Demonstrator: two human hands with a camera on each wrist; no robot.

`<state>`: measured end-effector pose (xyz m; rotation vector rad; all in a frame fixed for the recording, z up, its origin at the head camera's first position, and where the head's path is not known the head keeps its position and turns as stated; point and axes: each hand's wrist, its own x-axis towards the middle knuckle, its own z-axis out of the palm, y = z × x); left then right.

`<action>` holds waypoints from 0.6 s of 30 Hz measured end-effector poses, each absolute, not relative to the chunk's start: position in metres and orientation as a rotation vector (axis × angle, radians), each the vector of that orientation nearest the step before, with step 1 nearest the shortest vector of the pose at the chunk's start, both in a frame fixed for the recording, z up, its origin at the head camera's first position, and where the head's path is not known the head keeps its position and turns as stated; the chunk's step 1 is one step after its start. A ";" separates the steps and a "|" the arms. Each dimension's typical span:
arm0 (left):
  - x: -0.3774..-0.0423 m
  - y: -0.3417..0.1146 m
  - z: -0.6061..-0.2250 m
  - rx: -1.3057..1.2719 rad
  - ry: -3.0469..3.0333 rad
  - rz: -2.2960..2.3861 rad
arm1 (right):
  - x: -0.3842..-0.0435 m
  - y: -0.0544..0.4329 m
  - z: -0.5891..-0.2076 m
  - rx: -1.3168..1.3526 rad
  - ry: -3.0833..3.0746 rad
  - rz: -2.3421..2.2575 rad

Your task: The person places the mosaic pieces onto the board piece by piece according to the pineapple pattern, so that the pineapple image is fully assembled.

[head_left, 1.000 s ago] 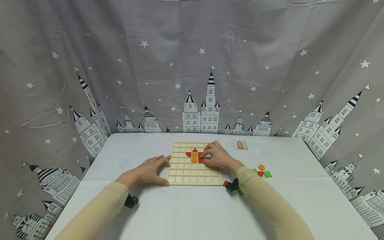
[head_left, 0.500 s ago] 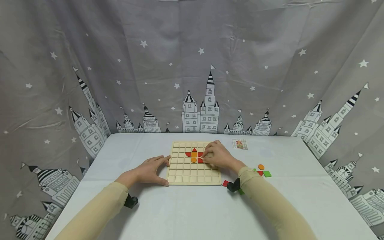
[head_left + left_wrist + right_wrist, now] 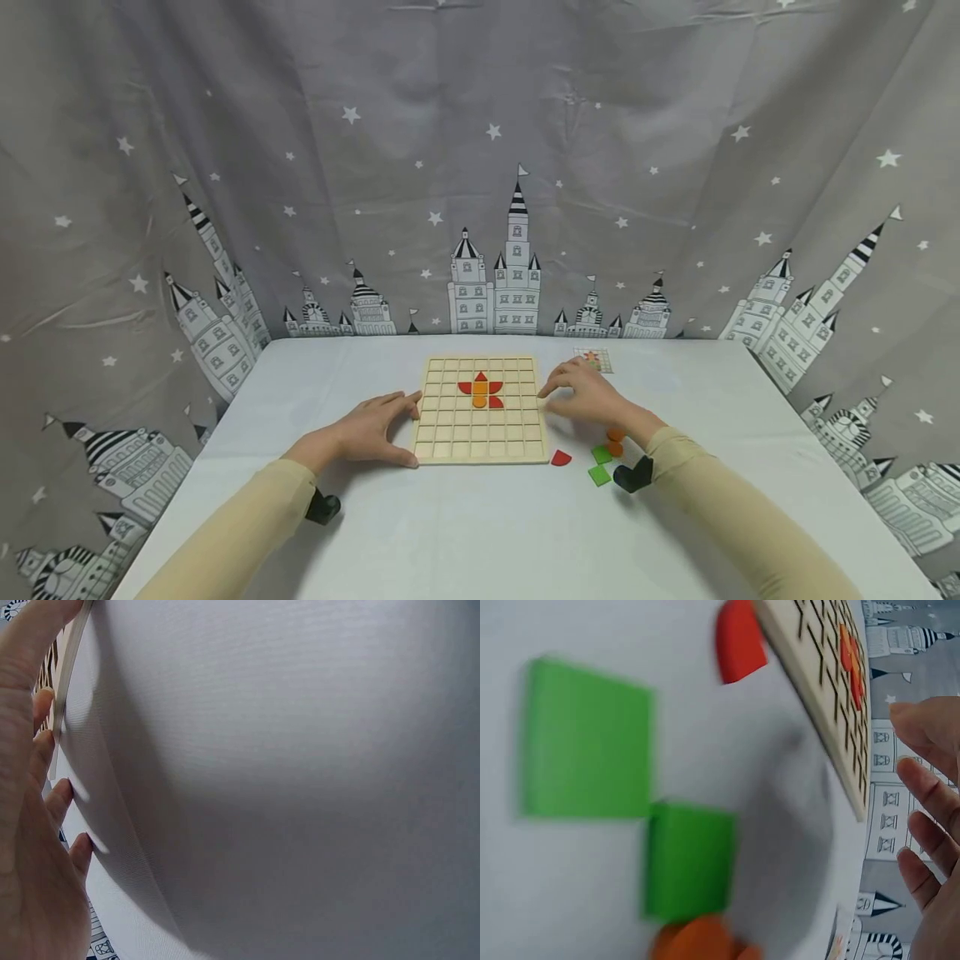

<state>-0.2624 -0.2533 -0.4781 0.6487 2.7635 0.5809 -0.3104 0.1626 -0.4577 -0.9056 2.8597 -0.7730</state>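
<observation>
The wooden grid board [image 3: 450, 433] lies flat on the table. On it, a red triangle [image 3: 481, 377] sits above an orange square [image 3: 480, 388] and an orange circle [image 3: 479, 402]. Red quarter circles flank the square, and another red quarter circle [image 3: 496, 402] is beside the orange circle. My left hand [image 3: 371, 429] rests along the board's left edge, thumb near the front corner and fingers at its side. Just off the right edge hovers my right hand [image 3: 588, 393], fingers loosely bent with nothing between them; in the right wrist view, its fingertips [image 3: 909, 769] are apart.
Right of the board lie a loose red quarter circle [image 3: 561, 457], two green squares [image 3: 599, 475] and orange circles [image 3: 615, 449] close to my right wrist. A printed pattern card [image 3: 600, 358] lies behind my right hand, partly covered. A grey castle-print curtain [image 3: 360, 200] hangs behind the table.
My right hand has left the board and moved right, uncovering the red pieces there. More of the loose green and orange pieces shows beside the forearm. My left hand stays at the board's edge.
</observation>
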 end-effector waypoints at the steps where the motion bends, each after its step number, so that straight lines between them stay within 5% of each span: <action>1: -0.262 -0.253 -0.478 0.645 2.762 0.581 | -0.307 0.167 -0.458 -0.915 2.855 -0.766; 18: -0.263 -0.254 -0.479 0.665 2.765 0.578 | -0.262 0.194 -0.480 -1.022 2.733 -0.647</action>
